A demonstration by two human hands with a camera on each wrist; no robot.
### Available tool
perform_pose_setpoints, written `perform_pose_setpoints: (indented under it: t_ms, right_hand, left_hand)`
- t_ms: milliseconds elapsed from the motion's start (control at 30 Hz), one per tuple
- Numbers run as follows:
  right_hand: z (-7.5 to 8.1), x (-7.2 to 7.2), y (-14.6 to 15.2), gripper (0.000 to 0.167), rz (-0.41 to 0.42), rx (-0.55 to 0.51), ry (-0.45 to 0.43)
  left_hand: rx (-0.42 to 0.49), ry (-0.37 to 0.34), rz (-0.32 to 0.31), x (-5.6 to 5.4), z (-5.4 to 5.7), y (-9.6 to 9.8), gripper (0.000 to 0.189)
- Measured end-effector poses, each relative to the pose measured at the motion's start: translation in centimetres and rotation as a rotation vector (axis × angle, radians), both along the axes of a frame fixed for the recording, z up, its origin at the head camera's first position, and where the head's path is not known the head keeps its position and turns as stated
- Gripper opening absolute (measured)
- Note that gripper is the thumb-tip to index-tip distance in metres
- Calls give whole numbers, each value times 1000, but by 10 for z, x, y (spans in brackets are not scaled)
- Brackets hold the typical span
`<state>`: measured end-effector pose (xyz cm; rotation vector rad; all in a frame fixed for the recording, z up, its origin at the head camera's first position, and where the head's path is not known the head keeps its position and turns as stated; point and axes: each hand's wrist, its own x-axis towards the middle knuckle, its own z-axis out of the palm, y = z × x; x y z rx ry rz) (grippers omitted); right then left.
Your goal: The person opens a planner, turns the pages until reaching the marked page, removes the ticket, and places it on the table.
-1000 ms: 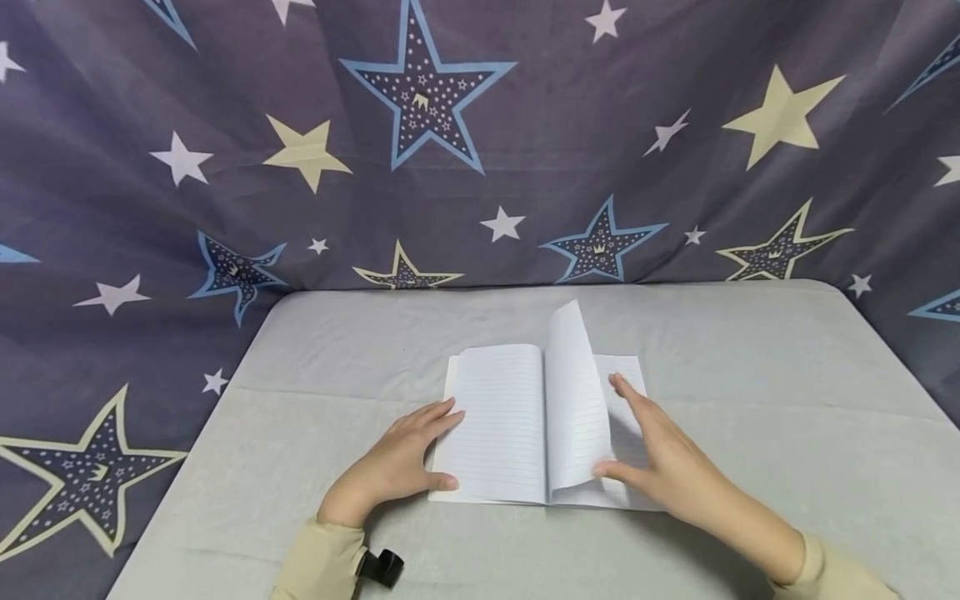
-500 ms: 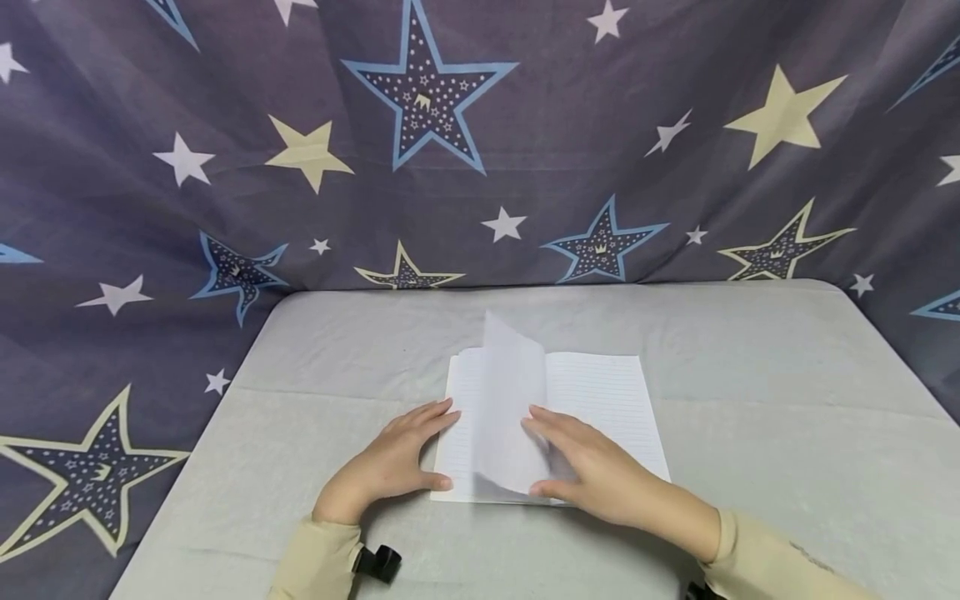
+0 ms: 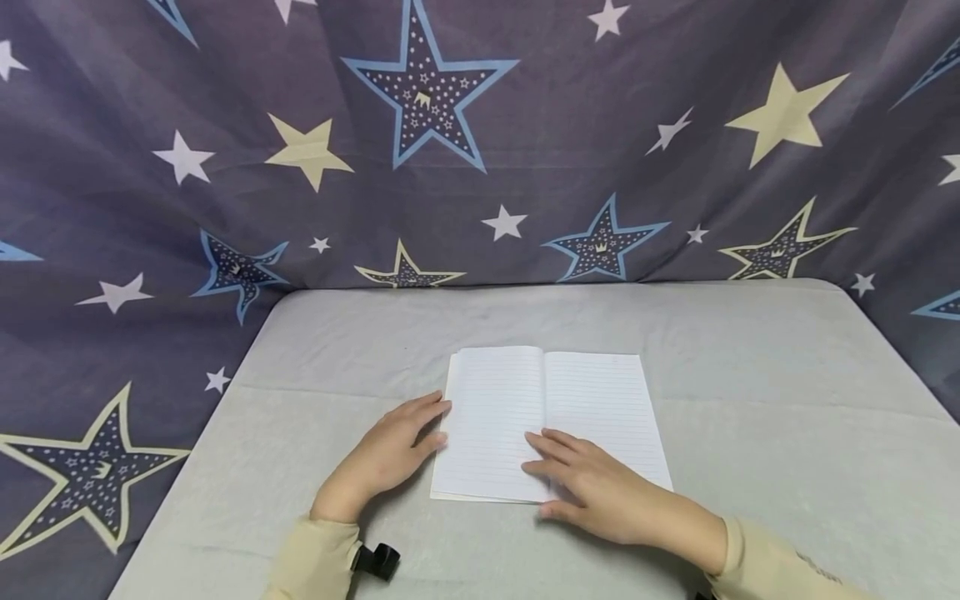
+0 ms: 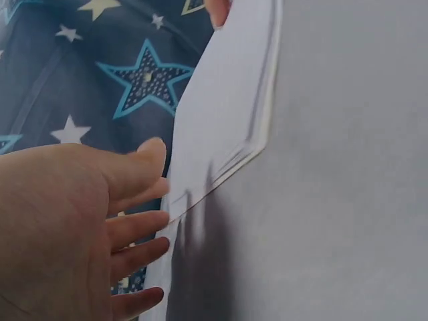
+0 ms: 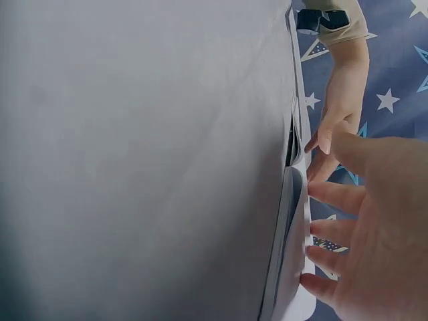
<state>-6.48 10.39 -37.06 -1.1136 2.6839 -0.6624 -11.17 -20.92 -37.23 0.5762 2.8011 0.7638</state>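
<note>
A lined notebook [image 3: 491, 417] lies open on the table, both pages flat in the head view. At its left edge is my left hand [image 3: 393, 450], fingers spread and fairly straight, fingertips at the page margin. Across the lower middle, near the fold, my right hand [image 3: 600, 492] rests with relaxed, spread fingers on the paper. In the left wrist view the notebook's stacked page corner [image 4: 247, 144] shows beyond my loose fingers. The right wrist view shows the notebook edge-on [image 5: 289, 247], with my right fingertips [image 5: 321, 286] along the page surface.
A pale grey cloth covers the table [image 3: 750, 433]. Behind it hangs a dark curtain [image 3: 570, 100] printed with stars. A black wrist strap device [image 3: 377, 562] sits at my left sleeve.
A raised page has swung from right to left and now lies flat. My right hand moved left with it to the fold. My left hand has shifted slightly, its thumb drawing upward.
</note>
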Motion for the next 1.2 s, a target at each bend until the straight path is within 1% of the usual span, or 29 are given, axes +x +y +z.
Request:
perform_pose_setpoints:
  t_ms: [100, 167, 233, 333, 400, 467, 567, 633, 767, 867, 933, 1033, 1133, 1200]
  right_hand:
    - [0, 1, 3, 51, 4, -20, -29]
    - [-1, 2, 9, 50, 0, -46, -28]
    - [-2, 1, 17, 49, -1, -83, 12]
    - [-2, -2, 35, 50, -25, -125, 67]
    - [-2, -6, 49, 52, -47, -141, 96]
    - [-2, -9, 64, 55, -76, -134, 99]
    - [-1, -13, 84, 63, -109, -97, 98]
    - [-1, -15, 96, 71, -122, -55, 69]
    - [-2, -17, 113, 90, -127, 2, 12]
    - [-4, -20, 119, 99, -109, 1, 25]
    - [-5, -21, 121, 100, -100, -7, 54]
    - [-6, -21, 120, 93, -118, -6, 86]
    - [-6, -19, 118, 83, -156, 12, 86]
    - [-6, -18, 117, 80, -175, 21, 84]
  left_hand:
    - [-1, 7, -48, 2, -1, 5, 68]
    - [-6, 12, -89, 3, -2, 8, 78]
    - [-21, 25, -124, 3, -4, 9, 83]
    - [-35, 35, -146, 3, -7, 10, 85]
    - [-36, 35, -148, 2, -8, 9, 85]
    - [-29, 30, -147, 2, -8, 9, 85]
    - [-25, 22, -144, 2, -8, 9, 85]
    - [-24, 15, -138, 2, -9, 10, 85]
    - [-23, 6, -133, 2, -9, 9, 85]
    - [-25, 2, -128, 2, -9, 9, 85]
    - [-30, -2, -125, 2, -9, 9, 85]
    - [-41, -9, -122, 2, -10, 9, 85]
    - [-45, -14, -124, 1, -10, 9, 85]
    - [-44, -12, -127, 1, -10, 9, 85]
